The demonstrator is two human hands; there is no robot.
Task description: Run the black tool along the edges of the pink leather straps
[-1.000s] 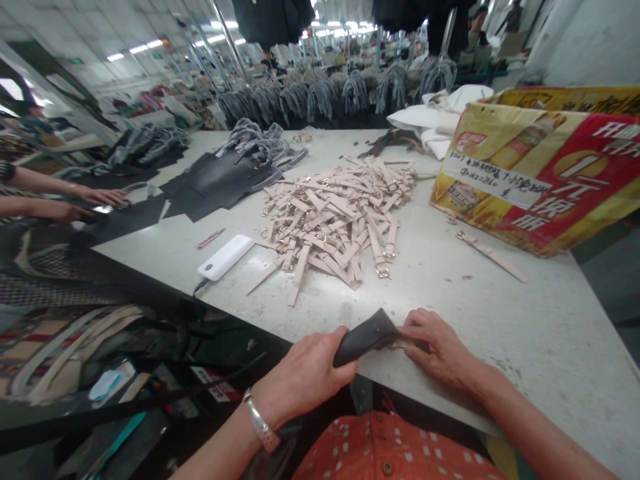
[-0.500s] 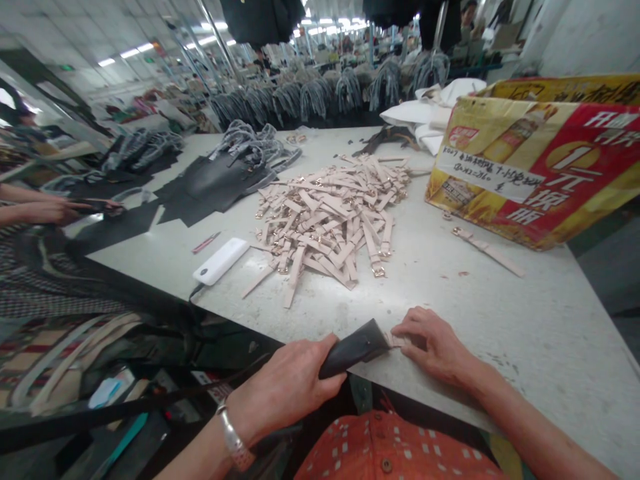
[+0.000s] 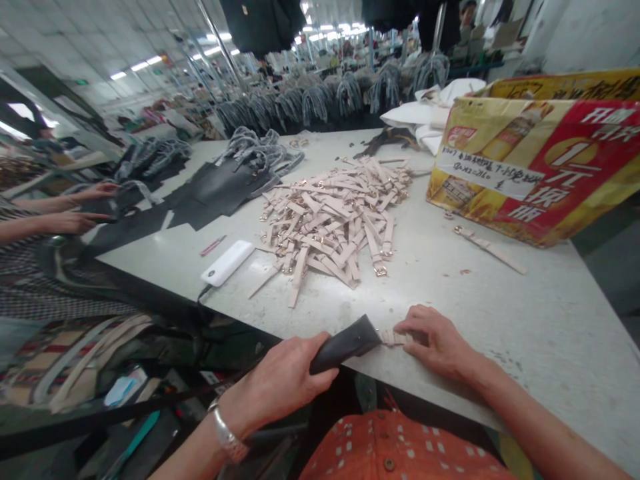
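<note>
My left hand (image 3: 285, 375) is closed around a black, leather-like piece (image 3: 349, 343), its wide end pointing right over the table's front edge. My right hand (image 3: 437, 341) rests at the tabletop, thumb and fingers pinching a short beige buckle strap (image 3: 393, 338). That strap reaches to the wide end of the black piece; whether the two are joined I cannot tell. Beyond both hands lies a heap of beige buckle straps (image 3: 330, 223) with gold-coloured buckles.
A yellow and red carton (image 3: 530, 167) stands at the right, with a single strap (image 3: 493, 250) before it. Left of the heap lie a white device (image 3: 227, 264), a red pen-like tool (image 3: 213, 245) and black leather pieces (image 3: 215, 190). A co-worker's hands (image 3: 80, 217) are at the far left.
My left hand and the black piece have shifted slightly left, so more of the beige strap shows between my hands. The co-worker's hands have moved apart.
</note>
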